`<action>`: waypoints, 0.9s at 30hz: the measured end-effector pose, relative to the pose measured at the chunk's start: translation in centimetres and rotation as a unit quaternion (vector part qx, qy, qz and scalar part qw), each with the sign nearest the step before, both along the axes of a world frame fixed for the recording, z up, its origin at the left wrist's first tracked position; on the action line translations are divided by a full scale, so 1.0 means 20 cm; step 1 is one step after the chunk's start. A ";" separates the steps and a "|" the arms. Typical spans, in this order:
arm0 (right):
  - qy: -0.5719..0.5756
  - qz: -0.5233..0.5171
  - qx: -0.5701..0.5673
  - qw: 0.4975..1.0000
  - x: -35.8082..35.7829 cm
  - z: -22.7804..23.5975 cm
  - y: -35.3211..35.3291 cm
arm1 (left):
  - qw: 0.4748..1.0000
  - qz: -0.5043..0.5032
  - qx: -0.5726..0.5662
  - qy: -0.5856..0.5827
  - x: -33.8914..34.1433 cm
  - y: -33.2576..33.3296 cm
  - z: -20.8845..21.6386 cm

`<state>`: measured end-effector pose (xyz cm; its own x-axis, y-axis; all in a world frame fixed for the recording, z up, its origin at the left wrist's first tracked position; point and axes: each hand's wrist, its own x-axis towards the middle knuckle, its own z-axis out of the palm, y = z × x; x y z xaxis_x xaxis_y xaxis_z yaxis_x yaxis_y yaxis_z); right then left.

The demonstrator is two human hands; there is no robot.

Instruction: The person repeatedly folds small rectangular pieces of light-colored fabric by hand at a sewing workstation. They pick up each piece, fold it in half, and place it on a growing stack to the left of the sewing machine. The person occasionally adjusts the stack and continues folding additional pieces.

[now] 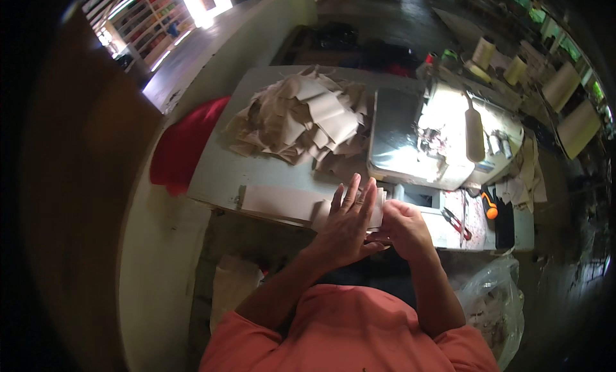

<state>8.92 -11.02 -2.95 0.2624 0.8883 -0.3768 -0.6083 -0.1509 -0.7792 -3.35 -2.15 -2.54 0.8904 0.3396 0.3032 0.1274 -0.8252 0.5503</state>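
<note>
Across the pale sewing table [215, 170], my outspread left hand [350, 228] flattens folded fabric [381, 208] while my right hand [405, 229] pinches its end, edges best squared

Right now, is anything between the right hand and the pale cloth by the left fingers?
Nothing visible: the right hand is curled at the edge of the pale cloth, with the left hand alongside. The white machine stands beyond both.

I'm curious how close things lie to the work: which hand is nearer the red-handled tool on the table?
Right. The right hand is just left of the red-handled tool; the left hand is farther off to the left.
</note>
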 end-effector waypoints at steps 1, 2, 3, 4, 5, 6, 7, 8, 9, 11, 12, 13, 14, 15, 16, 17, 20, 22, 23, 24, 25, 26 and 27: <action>-0.041 0.004 0.015 0.999 0.00 0.00 -0.01 | 1.000 -0.017 -0.022 0.013 0.00 0.00 0.02; -0.081 0.008 0.029 0.996 0.00 0.00 -0.02 | 0.998 -0.034 -0.044 0.025 0.00 0.01 0.02; -0.122 0.014 0.043 0.992 0.00 0.01 -0.02 | 0.992 -0.049 -0.119 -0.002 0.00 0.02 0.02; -0.099 0.009 0.047 0.994 -0.01 0.03 -0.02 | 0.980 -0.057 -0.190 -0.028 -0.01 0.04 0.02; -0.127 0.015 0.054 0.990 -0.01 0.04 -0.03 | 0.961 -0.066 -0.262 -0.056 -0.01 0.08 0.01; -0.155 0.022 0.061 0.986 -0.01 0.04 -0.04 | 0.943 -0.063 -0.322 -0.048 0.02 0.14 -0.01; -0.185 0.030 0.069 0.980 0.00 0.04 -0.04 | 0.899 -0.060 -0.428 -0.064 0.05 0.16 -0.02; -0.228 0.036 0.048 0.972 0.00 0.05 -0.04 | 0.900 -0.077 -0.426 -0.043 0.06 0.19 -0.01; -0.247 0.036 0.054 0.967 0.01 0.07 -0.05 | 0.901 -0.095 -0.423 -0.021 0.07 0.21 0.01; -0.281 0.029 0.066 0.957 0.02 0.10 -0.05 | 0.909 -0.070 -0.411 -0.006 0.09 0.21 0.05; -0.259 0.013 0.065 0.964 0.02 0.10 -0.06 | 0.913 -0.057 -0.405 0.001 0.10 0.21 0.07; -0.237 -0.003 0.065 0.969 0.02 0.09 -0.06 | 0.912 -0.041 -0.408 -0.005 0.11 0.20 0.10; -0.214 -0.019 0.064 0.974 0.03 0.09 -0.07 | 0.911 -0.026 -0.411 -0.012 0.13 0.19 0.13; -0.200 -0.028 0.055 0.978 0.03 0.09 -0.08 | 0.910 -0.010 -0.413 -0.018 0.15 0.18 0.14; -0.187 -0.036 0.046 0.981 0.04 0.09 -0.09 | 0.913 -0.006 -0.408 -0.020 0.17 0.19 0.14; -0.173 -0.044 0.037 0.983 0.05 0.09 -0.10 | 0.929 -0.003 -0.368 -0.029 0.20 0.19 0.14; -0.195 -0.106 0.045 0.974 0.09 0.09 -0.09 | 0.978 0.004 -0.200 -0.053 0.33 0.18 0.18; -0.192 -0.143 0.058 0.969 0.16 0.03 -0.04 | 0.989 0.000 -0.091 -0.120 0.46 0.20 0.10; -0.190 -0.167 0.060 0.966 0.19 -0.01 -0.02 | 0.987 -0.001 -0.042 -0.158 0.51 0.21 0.07; -0.204 -0.183 0.067 0.959 0.21 -0.04 -0.01 | 0.990 -0.031 0.022 -0.134 0.54 0.23 0.05; -0.212 -0.198 0.068 0.955 0.21 -0.07 -0.01 | 0.990 -0.037 0.070 -0.117 0.55 0.23 0.03; -0.201 -0.206 0.060 0.956 0.20 -0.09 -0.03 | 0.987 -0.044 0.117 -0.100 0.55 0.22 0.01; -0.189 -0.213 0.053 0.957 0.19 -0.09 -0.03 | 0.982 -0.050 0.164 -0.083 0.54 0.21 0.00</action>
